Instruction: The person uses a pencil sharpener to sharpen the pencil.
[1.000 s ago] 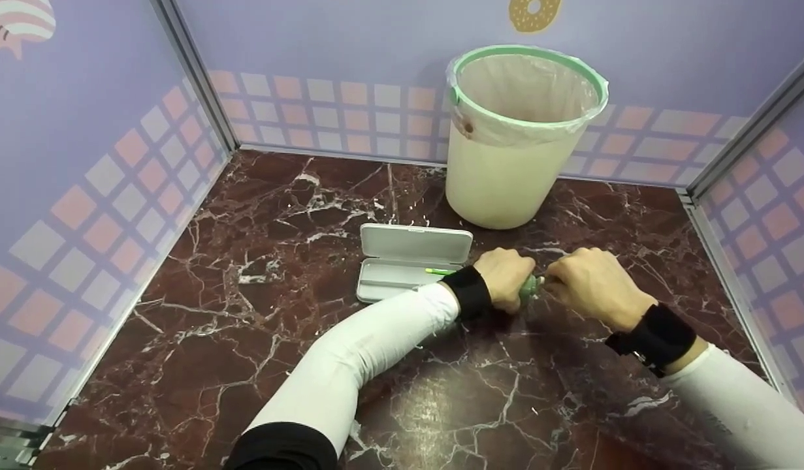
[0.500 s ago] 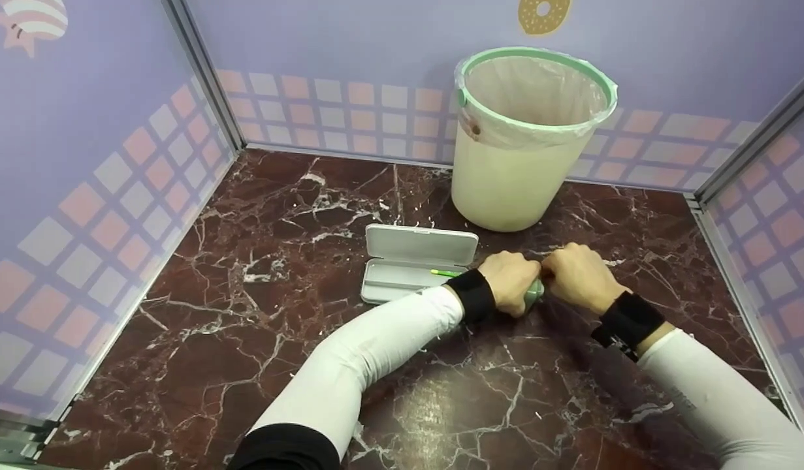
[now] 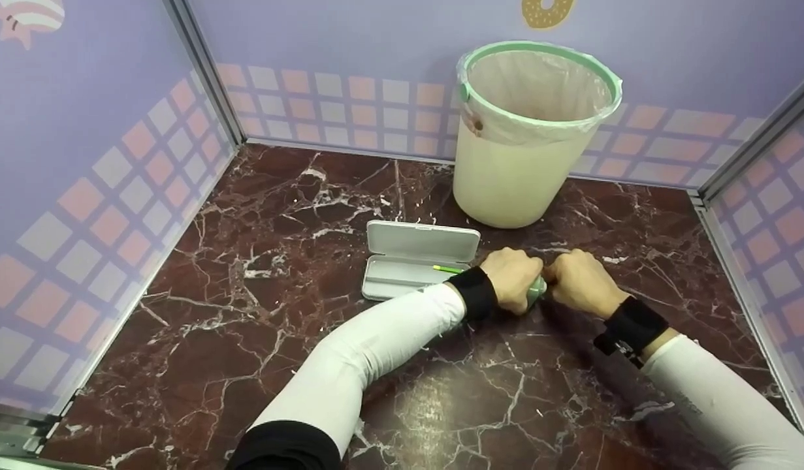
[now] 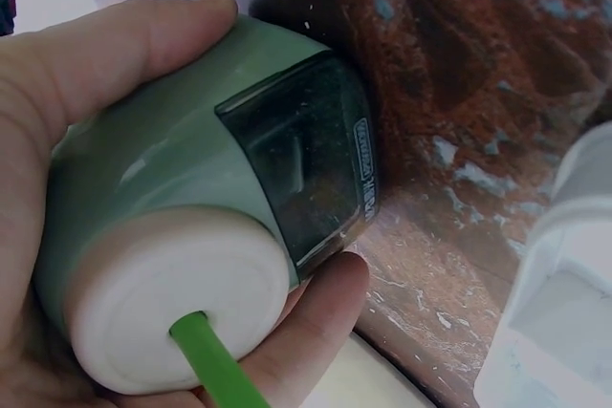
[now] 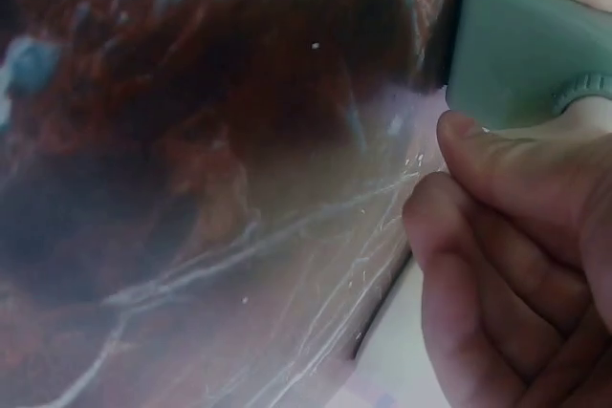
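Cream green-rimmed bin [image 3: 506, 179] standing at about 2 o'clock, see-through liner [image 3: 522, 132] flopped over the edge, brownish spot [image 3: 478, 125] on its side. Lilac wall [image 3: 349, 36] at 12 with pink/white checks, donut print [image 3: 547, 21] at 1, starfish-looking print [image 3: 14, 32] at 10. Desk's [image 3: 206, 365] dark red, kinda marbly.

dark red surface [image 3: 245, 365] w/ white veins; on it: open case [image 3: 422, 242], tall bin [image 3: 506, 176] nr back, sm white bits [image 3: 383, 202].
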A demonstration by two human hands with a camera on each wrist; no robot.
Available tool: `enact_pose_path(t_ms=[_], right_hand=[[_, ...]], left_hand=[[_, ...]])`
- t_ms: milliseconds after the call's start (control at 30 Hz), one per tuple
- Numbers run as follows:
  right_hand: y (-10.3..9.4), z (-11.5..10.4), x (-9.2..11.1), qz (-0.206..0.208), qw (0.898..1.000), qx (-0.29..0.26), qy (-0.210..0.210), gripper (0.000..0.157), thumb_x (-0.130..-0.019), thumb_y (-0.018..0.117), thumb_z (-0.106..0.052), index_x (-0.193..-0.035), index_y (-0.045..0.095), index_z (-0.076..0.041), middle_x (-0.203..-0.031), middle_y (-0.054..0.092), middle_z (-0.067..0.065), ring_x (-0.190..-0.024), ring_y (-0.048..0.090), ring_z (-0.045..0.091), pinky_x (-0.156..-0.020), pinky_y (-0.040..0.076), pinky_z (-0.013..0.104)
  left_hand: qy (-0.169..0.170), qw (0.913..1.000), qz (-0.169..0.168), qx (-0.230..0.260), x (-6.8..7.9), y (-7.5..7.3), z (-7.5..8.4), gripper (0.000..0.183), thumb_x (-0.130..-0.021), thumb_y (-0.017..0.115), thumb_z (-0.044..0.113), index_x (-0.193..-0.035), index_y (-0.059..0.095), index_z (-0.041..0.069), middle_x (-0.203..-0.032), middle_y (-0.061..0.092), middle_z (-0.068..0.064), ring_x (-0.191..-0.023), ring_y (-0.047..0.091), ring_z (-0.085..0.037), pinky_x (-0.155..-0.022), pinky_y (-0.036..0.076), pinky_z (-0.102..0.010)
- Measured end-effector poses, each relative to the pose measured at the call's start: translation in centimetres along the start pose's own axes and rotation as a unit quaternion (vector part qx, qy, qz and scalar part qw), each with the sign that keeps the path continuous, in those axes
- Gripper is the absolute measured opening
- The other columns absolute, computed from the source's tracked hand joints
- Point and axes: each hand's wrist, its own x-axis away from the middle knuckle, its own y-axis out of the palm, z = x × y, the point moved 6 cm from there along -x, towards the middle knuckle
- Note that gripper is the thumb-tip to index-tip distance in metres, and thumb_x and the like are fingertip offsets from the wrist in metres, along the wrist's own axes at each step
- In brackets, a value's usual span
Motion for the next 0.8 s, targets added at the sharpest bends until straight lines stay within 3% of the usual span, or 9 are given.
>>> enact_pose_path(t_ms=[133, 300, 367, 667, 800], right_hand=[[0.1, -0.1, 0.5, -0.008, 1.0, -0.012, 0.002, 0.039, -0.066, 0.071, 0.007, -0.051, 0.051, -0.023, -0.057, 0.036, -0.015, -0.053, 0.035, 0.011, -0.05, 0.034, 0.032], [0.5, -0.5, 1.2, -0.011, 0.999, -0.036, -0.008, 0.041, -0.072, 0.095, -0.008, -0.049, 0.064, -0.021, -0.054, 0.036, -0.02, -0.051, 0.034, 0.005, -0.05, 0.034, 0.028], [0.5, -0.7, 1.5, -0.009, 0.999, -0.04, -0.013, 0.041, -0.073, 0.099, -0.014, -0.049, 0.066, -0.021, -0.052, 0.036, -0.02, -0.05, 0.034, 0.004, -0.049, 0.034, 0.027], [0.7, -2.2, 3.1, 0.005, 0.998, -0.017, -0.064, 0.041, -0.075, 0.093, -0.007, -0.054, 0.062, -0.025, -0.055, 0.046, -0.017, -0.053, 0.037, 0.001, -0.051, 0.038, 0.028], [0.6, -2.9, 3.7, 0.004, 0.997, -0.003, -0.081, 0.039, -0.076, 0.089, -0.004, -0.059, 0.06, -0.024, -0.057, 0.043, -0.018, -0.054, 0.034, 0.0, -0.051, 0.036, 0.025]], left_hand=[[0.001, 1.0, 0.001, 0.002, -0.1, 0.0, 0.1, 0.043, -0.08, 0.089, 0.031, -0.117, 0.071, 0.018, -0.11, 0.08, -0.001, -0.099, 0.079, -0.026, -0.084, 0.068, -0.042], [-0.002, 1.0, 0.003, 0.004, -0.2, 0.0, 0.1, 0.04, -0.08, 0.089, 0.032, -0.114, 0.071, 0.019, -0.107, 0.079, -0.001, -0.097, 0.078, -0.026, -0.083, 0.068, -0.042], [-0.004, 1.0, 0.004, 0.004, -0.2, 0.0, 0.0, 0.04, -0.08, 0.089, 0.032, -0.113, 0.071, 0.019, -0.106, 0.079, -0.001, -0.096, 0.078, -0.025, -0.082, 0.068, -0.041], [-0.011, 0.9998, 0.007, 0.013, 0.0, 0.0, -0.1, 0.04, -0.078, 0.09, 0.032, -0.111, 0.071, 0.02, -0.104, 0.079, -0.001, -0.095, 0.078, -0.026, -0.081, 0.067, -0.041], [-0.015, 0.9998, 0.005, 0.012, -0.1, 0.1, -0.2, 0.039, -0.078, 0.09, 0.032, -0.111, 0.071, 0.02, -0.105, 0.079, 0.0, -0.096, 0.078, -0.026, -0.081, 0.067, -0.041]])
